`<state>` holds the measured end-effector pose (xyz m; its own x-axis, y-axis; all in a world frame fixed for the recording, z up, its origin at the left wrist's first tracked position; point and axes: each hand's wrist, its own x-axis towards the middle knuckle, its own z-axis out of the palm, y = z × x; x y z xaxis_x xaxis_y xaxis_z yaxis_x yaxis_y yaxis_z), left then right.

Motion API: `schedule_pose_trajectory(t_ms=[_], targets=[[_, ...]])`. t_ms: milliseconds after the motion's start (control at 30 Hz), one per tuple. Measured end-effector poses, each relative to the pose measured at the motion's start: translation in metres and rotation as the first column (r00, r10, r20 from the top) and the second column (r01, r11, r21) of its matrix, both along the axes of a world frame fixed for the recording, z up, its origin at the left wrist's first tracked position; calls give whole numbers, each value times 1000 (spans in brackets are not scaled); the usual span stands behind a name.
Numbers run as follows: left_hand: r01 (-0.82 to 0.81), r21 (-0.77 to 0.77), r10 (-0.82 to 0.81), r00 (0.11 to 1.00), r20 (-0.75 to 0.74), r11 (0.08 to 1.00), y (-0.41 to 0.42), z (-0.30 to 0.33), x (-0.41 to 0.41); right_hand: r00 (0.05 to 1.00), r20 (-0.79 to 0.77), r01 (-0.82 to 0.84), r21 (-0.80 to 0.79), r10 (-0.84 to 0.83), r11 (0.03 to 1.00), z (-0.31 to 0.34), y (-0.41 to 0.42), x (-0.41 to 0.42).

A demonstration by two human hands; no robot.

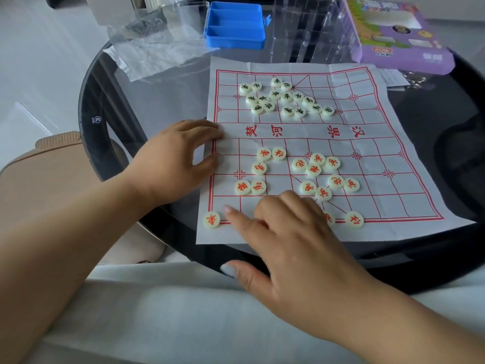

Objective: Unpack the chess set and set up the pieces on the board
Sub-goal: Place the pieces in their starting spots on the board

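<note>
A white paper board with a red grid lies on the round glass table. Several black-lettered discs cluster on its far half. Several red-lettered discs lie scattered on the near half. One red disc sits on the near left corner point, another on the near edge line. My left hand rests on the board's left edge with fingertips pressing the paper. My right hand lies over the near edge, index finger stretched toward the corner disc, other fingers curled, partly hiding a red disc.
A blue compartment tray stands at the back, beside a clear plastic lid and crumpled clear wrap. A purple game box lies at the back right. The table's dark rim curves close to my body.
</note>
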<state>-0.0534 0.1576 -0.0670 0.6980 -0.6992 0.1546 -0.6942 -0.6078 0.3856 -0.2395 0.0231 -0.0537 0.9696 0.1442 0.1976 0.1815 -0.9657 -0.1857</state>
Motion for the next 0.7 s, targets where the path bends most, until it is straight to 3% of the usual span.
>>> schedule_pose_trajectory(t_ms=[167,500,700], targets=[[-2,12,3,1000,-27,1000,-1,1,-1,984,90,144,120,-155,982,7,-35,0],[-7,6,7,999,-36,1000,-2,2,-1,939,86,311,210,-334,927,19,-75,6],[-15,13,15,1000,-24,1000,-1,2,-1,967,20,245,208,-255,947,11,-51,30]])
